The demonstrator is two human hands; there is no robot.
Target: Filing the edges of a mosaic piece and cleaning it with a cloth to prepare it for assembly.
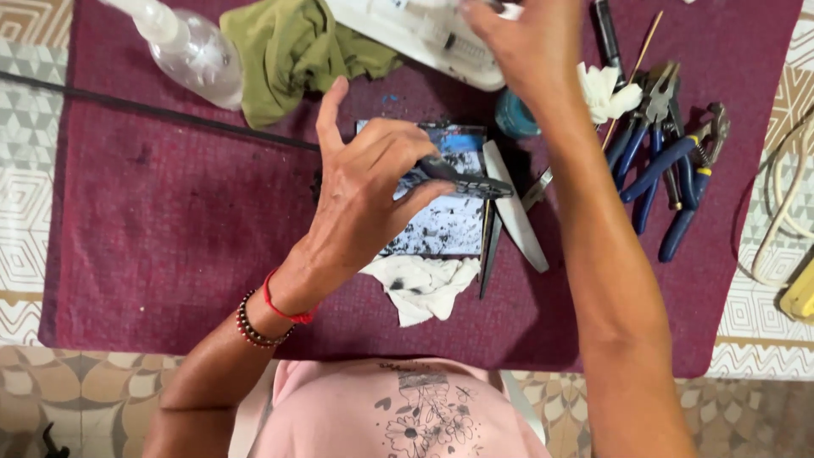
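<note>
Pink cloth with a dark flower print (407,411) filled the bottom of the view, nearest the camera, and both bare forearms rose from beside it over a maroon mat (170,246) spread on the counter (25,220). On the left wrist sat a red cord and a string of dark beads. The left hand (369,182) pinched a slim dark tool (466,182) between thumb and bent fingers, with the forefinger lifted straight and free. Directly beneath that hand lay a flat panel smeared with black and blue (445,225), and just below the panel, toward the wrist, lay a stained white rag (424,288). To the right of the hand a pale narrow blade-shaped piece (513,208) lay slanted beside the panel. The right hand (526,42) reached far up to the top edge, its fingers on a white tray (407,34) that held a syringe; whether it gripped anything could not be told, as the fingertips were cut off by the frame. Close by that hand's wrist sat a small teal round container (513,114) and a wad of white tissue (606,89). Farther right of the forearm lay several blue-handled pliers (661,161). Above the left hand lay a crumpled olive cloth (288,51) and, beyond it, a clear plastic bottle (195,51).
</note>
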